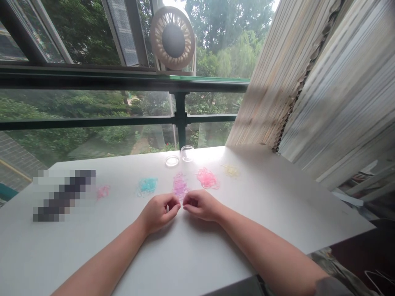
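Observation:
My left hand (162, 213) rests on the white table with its fingers curled and thumb and forefinger pinched together. Facing it, my right hand (201, 205) is closed in a similar pinch, the two sets of fingertips only a small gap apart. Whatever lies between the fingers is too small to make out. Just beyond both hands is a pile of purple rubber bands (180, 184). Teal rubber bands (148, 186) lie to its left, with a small pink bunch of bands (103, 191) farther left. Bright pink rubber bands (207, 178) and pale yellow ones (231, 170) lie to the right.
A clear round container (187, 153) and a clear lid-like disc (172, 161) stand at the table's (148, 263) far edge. A blurred-out dark object (64, 196) lies at left. Behind are a green railing (123, 80), a round fan (173, 39) and a curtain (268, 86).

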`<action>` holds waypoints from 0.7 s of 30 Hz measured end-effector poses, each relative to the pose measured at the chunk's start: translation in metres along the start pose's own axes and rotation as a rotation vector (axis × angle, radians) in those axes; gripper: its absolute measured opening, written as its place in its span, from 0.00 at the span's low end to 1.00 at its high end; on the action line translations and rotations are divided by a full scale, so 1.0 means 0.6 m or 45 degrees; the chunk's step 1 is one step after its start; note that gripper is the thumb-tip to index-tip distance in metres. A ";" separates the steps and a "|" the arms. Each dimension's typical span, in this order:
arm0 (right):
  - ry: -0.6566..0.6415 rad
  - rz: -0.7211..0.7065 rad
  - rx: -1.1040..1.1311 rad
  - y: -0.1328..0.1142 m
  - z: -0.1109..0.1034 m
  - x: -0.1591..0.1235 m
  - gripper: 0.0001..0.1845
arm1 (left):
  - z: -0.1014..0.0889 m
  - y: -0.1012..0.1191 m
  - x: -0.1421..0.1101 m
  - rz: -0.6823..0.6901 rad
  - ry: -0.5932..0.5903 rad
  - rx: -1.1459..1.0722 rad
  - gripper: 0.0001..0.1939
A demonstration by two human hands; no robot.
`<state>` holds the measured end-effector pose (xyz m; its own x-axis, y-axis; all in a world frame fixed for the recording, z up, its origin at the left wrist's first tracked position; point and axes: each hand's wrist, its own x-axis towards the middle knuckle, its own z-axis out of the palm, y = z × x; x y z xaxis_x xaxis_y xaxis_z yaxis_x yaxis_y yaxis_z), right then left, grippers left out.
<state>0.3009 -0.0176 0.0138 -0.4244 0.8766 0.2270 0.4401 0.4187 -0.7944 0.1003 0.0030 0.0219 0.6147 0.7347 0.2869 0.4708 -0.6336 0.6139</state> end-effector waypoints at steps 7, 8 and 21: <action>0.082 -0.022 -0.076 0.003 -0.004 0.004 0.05 | 0.000 0.000 -0.001 -0.015 0.001 -0.004 0.07; 0.110 -0.033 -0.118 0.006 -0.011 0.005 0.05 | -0.001 0.000 -0.001 -0.015 0.009 -0.002 0.07; 0.822 0.530 -0.772 0.125 -0.220 -0.055 0.10 | -0.046 -0.030 -0.023 -0.092 0.229 0.079 0.10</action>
<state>0.4522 0.0160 0.0212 0.2926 0.8675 0.4023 0.8652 -0.0609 -0.4978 0.0659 0.0106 0.0273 0.4576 0.8068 0.3738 0.5513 -0.5873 0.5926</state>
